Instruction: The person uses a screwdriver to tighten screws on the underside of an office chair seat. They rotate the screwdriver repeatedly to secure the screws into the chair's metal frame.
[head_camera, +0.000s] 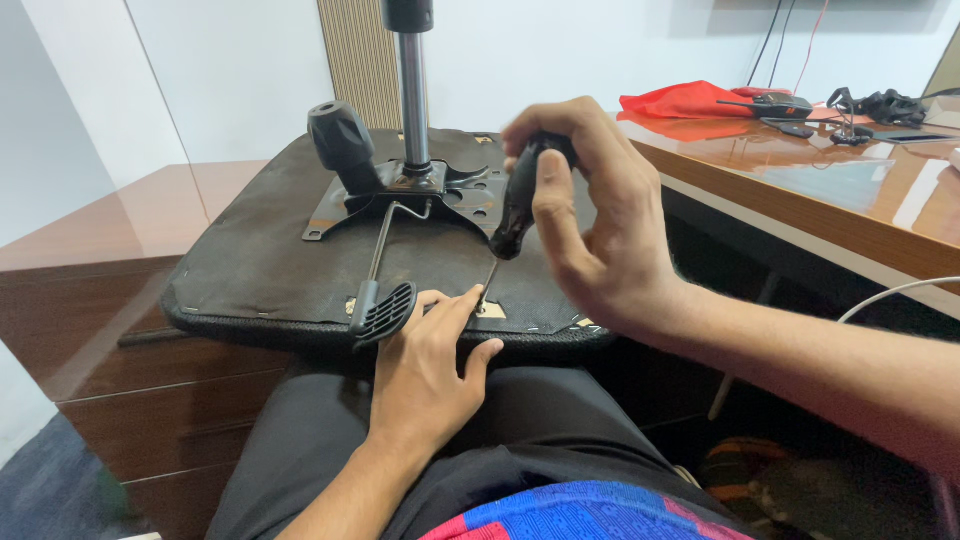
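Head view shows an upturned chair seat (270, 270) lying across the person's lap and against a wooden cabinet (90, 300), its underside up so the fittings can be reached. The right hand (600, 230) is wrapped in a fist around the black handle of a screwdriver (518, 205), held steeply so the thin shaft runs down and toward the body to a small plate near the seat's front edge. The left hand (425, 375) rests just below that spot, thumb and forefinger pinched around the shaft's tip, apparently to keep it seated on the fastener. Just left of the left hand's fingers sits a ribbed lever paddle (383, 312). Beyond both hands stand the metal mechanism plate (400, 195), a black knob (340, 140) and the gas column (413, 90). Far right of the right hand, a glossy desk (800, 190) carries a red cloth (685, 100).
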